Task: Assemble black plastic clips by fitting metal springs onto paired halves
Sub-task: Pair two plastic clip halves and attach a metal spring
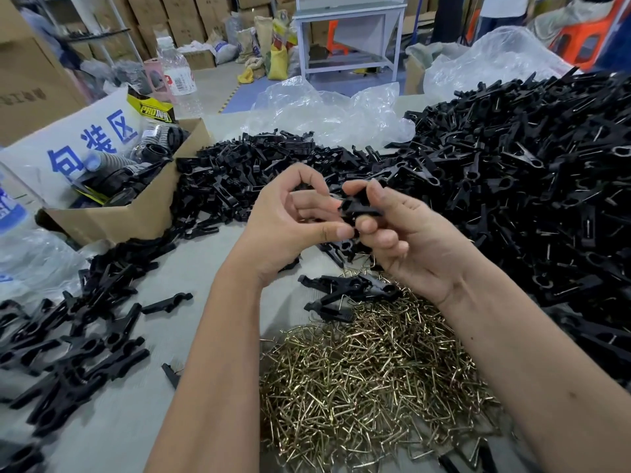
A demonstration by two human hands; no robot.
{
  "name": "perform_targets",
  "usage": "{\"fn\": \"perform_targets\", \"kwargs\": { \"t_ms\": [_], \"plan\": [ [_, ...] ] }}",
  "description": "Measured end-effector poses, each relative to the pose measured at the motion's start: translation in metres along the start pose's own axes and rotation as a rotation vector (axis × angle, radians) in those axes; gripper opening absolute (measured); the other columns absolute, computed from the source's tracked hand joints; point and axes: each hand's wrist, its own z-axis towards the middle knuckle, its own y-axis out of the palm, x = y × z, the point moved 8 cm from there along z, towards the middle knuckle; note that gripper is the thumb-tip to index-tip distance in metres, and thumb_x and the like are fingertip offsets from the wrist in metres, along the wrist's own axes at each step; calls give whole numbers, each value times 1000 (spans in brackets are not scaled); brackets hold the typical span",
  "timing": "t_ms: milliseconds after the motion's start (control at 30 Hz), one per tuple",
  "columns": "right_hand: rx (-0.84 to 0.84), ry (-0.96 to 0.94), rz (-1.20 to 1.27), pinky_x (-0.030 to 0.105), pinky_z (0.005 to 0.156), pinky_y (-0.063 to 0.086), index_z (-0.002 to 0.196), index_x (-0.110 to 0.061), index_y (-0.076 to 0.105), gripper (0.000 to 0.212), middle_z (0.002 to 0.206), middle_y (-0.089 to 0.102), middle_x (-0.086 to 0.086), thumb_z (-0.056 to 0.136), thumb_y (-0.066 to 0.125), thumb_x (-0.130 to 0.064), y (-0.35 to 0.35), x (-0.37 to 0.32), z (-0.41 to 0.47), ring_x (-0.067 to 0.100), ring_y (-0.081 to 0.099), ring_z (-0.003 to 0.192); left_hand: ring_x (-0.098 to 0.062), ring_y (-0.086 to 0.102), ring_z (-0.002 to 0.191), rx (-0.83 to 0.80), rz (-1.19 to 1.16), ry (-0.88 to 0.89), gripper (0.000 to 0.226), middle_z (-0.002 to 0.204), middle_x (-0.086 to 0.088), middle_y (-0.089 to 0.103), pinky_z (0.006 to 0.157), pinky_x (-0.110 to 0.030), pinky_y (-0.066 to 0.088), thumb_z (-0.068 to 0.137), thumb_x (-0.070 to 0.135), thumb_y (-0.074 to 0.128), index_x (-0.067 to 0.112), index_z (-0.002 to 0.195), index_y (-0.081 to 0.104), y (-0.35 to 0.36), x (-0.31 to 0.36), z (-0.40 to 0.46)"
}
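Both my hands meet over the middle of the table around paired black clip halves (355, 209). My right hand (406, 233) grips the halves between thumb and curled fingers. My left hand (293, 216) pinches their near end with thumb and fingertips. Whether a spring sits on them is hidden by my fingers. A heap of brass-coloured metal springs (368, 380) lies under my forearms. Loose black halves (239, 179) are piled behind my hands and scattered at the left (78, 346). A big mound of assembled clips (532, 186) fills the right.
An assembled clip (348, 295) lies at the far edge of the springs. An open cardboard box (136, 213) with black parts and a printed sign stands at the left. Clear plastic bags (327, 110) lie at the table's far side, and a water bottle (177, 80) stands behind the box.
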Motion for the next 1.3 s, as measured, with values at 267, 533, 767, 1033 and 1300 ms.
{"fn": "perform_targets", "kwargs": {
  "t_ms": [267, 533, 767, 1033, 1300],
  "plan": [
    [582, -475, -817, 37, 60, 64, 152, -19, 39, 66, 89, 72, 13, 96, 72, -7, -28, -52, -18, 24, 76, 66, -8, 50, 109, -212, 797, -461, 31, 112, 18, 59, 92, -28, 37, 56, 33, 98, 40, 76, 77, -23, -35, -20],
    [-221, -52, -1725, 18, 55, 42, 84, -29, 78, 21, 71, 68, -11, 78, 88, -46, 40, 22, -3, -1, 55, 59, -15, 63, 98, -119, 834, -448, 24, 99, 5, 68, 83, -32, 53, 63, 23, 98, 34, 68, 79, -38, -36, -19],
    [-187, -13, -1818, 24, 71, 50, 94, -30, 77, 12, 83, 62, -18, 86, 84, -33, 34, 36, 2, 3, 61, 77, -16, 69, 72, 413, 585, -328, 23, 70, 4, 73, 73, -30, 55, 71, 11, 94, 21, 70, 74, -92, -14, -25],
    [344, -356, -1319, 13, 63, 49, 85, -26, 82, 9, 69, 73, -12, 79, 89, -23, 2, -22, -4, -1, 64, 64, -12, 70, 68, 204, 333, -367, 19, 77, -6, 77, 66, -22, 55, 74, 8, 90, 20, 85, 81, -70, -24, -22],
    [270, -287, -1171, 27, 63, 54, 85, -26, 81, 16, 75, 75, -1, 76, 92, -19, -8, -12, -2, 5, 62, 62, -18, 58, 74, -8, 255, -335, 14, 81, -11, 69, 69, -29, 48, 74, 11, 91, 14, 85, 82, -27, -25, -10]
  ]
}}
